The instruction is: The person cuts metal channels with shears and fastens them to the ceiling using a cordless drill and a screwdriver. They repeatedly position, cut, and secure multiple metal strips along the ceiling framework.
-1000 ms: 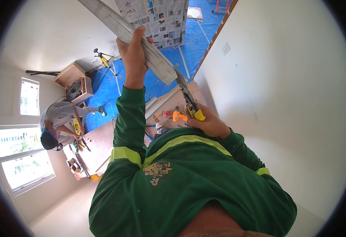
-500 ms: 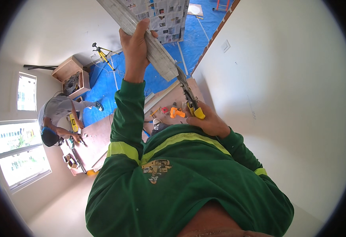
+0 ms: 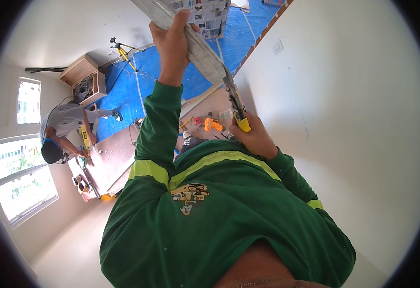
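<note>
My left hand (image 3: 172,50) is wrapped round a long grey metal channel (image 3: 201,54), thumb lying along its upper face. The channel slants from the top edge of the view down to the right. In my right hand (image 3: 259,140) is a pair of tin snips (image 3: 235,101) with yellow grips. Their blades point up and meet the near end of the channel at its right corner. Whether the blades bite into the metal there, I cannot tell.
An orange cordless drill (image 3: 213,124) lies on the brown board (image 3: 241,98) below my hands. Blue sheeting (image 3: 155,72) covers the floor. At left, a co-worker (image 3: 63,122) bends over a bench board (image 3: 116,156). A yellow tripod (image 3: 123,52) stands near an open wooden box (image 3: 95,89). White wall (image 3: 344,120) at right.
Both hands, with the channel and the snips, have shifted slightly up and to the right in view. The snips stay at the channel's end. The co-worker's hands have moved over the bench.
</note>
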The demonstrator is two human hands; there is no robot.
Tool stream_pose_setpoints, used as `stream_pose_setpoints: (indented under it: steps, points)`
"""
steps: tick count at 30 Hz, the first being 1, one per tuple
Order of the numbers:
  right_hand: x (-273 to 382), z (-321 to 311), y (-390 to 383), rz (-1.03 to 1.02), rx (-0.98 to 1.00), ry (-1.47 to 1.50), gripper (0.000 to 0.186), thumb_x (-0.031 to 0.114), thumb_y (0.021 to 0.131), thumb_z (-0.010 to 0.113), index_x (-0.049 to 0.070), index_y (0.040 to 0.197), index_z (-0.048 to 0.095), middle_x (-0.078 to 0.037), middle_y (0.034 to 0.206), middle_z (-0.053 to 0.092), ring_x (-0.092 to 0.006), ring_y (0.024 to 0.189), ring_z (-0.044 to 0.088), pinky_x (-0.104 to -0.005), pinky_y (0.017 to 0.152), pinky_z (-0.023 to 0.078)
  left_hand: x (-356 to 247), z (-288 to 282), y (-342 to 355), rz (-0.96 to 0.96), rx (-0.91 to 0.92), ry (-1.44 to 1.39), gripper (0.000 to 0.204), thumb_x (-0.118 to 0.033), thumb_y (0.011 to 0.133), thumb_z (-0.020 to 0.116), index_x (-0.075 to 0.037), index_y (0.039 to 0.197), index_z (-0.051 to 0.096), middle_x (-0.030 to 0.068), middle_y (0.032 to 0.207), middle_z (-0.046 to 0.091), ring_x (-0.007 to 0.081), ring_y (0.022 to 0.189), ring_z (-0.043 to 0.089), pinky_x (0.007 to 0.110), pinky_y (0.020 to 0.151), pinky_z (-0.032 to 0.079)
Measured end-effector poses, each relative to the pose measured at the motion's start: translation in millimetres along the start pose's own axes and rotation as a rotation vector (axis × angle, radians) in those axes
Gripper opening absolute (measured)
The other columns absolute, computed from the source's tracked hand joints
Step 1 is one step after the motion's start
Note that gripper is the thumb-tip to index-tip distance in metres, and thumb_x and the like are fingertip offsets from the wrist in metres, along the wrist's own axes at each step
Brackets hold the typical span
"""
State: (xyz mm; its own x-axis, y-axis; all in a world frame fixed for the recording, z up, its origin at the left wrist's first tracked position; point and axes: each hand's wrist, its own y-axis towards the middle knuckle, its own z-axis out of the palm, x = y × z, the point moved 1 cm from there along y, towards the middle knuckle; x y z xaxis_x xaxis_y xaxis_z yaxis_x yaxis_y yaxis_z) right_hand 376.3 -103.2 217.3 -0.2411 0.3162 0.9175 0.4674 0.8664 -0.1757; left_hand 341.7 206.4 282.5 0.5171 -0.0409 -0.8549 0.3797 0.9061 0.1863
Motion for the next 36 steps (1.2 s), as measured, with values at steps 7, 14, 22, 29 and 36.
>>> stream_pose_setpoints:
  steps: [7, 14, 22, 29, 36]
  points:
    - [-31, -10, 1, 0.227, -0.471, -0.254, 0.024, 0.019, 0.096, 0.076, 0.001, 0.102, 0.061, -0.022, 0.090, 0.071, -0.0419, 0.083, 0.072, -0.0469, 0.074, 0.054, -20, -23, -4, 0.271, -0.033, 0.273, 0.062, -0.015, 0.095, 0.084, 0.006, 0.133, 0.039, 0.0192, 0.111, 0.073, 0.0224, 0.072, 0.076, 0.035, 0.062, 0.063]
    - [20, 26, 34, -0.192, -0.393, 0.288, 0.028, 0.012, 0.098, 0.077, 0.001, 0.118, 0.062, -0.009, 0.106, 0.074, -0.0139, 0.086, 0.066, -0.0363, 0.082, 0.056, -19, -34, -27, 0.142, 0.112, 0.265, 0.066, -0.015, 0.094, 0.087, 0.005, 0.134, 0.039, 0.0185, 0.104, 0.073, 0.0229, 0.069, 0.075, 0.035, 0.060, 0.062]
    - [42, 56, 67, -0.167, -0.319, 0.128, 0.032, 0.014, 0.097, 0.078, 0.002, 0.120, 0.059, -0.013, 0.101, 0.074, -0.0264, 0.090, 0.071, -0.0418, 0.081, 0.056, -3, -46, -38, 0.052, 0.190, 0.269, 0.070, -0.012, 0.093, 0.087, 0.005, 0.138, 0.036, 0.0178, 0.097, 0.071, 0.0226, 0.069, 0.075, 0.035, 0.060, 0.062]
    - [36, 59, 63, -0.198, -0.437, -0.082, 0.038, 0.015, 0.095, 0.080, 0.001, 0.117, 0.052, -0.019, 0.098, 0.072, -0.0419, 0.089, 0.074, -0.0500, 0.075, 0.055, 12, -29, -57, 0.036, 0.159, 0.373, 0.074, -0.008, 0.092, 0.086, 0.003, 0.143, 0.032, 0.0186, 0.100, 0.072, 0.0224, 0.071, 0.075, 0.036, 0.063, 0.063]
    - [14, 11, 81, -0.157, -0.303, 0.056, 0.033, 0.016, 0.097, 0.079, 0.001, 0.116, 0.057, -0.012, 0.096, 0.070, -0.0279, 0.082, 0.071, -0.0424, 0.075, 0.056, 24, -4, -48, 0.036, 0.125, 0.324, 0.072, -0.008, 0.094, 0.085, 0.003, 0.141, 0.032, 0.0186, 0.097, 0.070, 0.0232, 0.071, 0.075, 0.036, 0.061, 0.063]
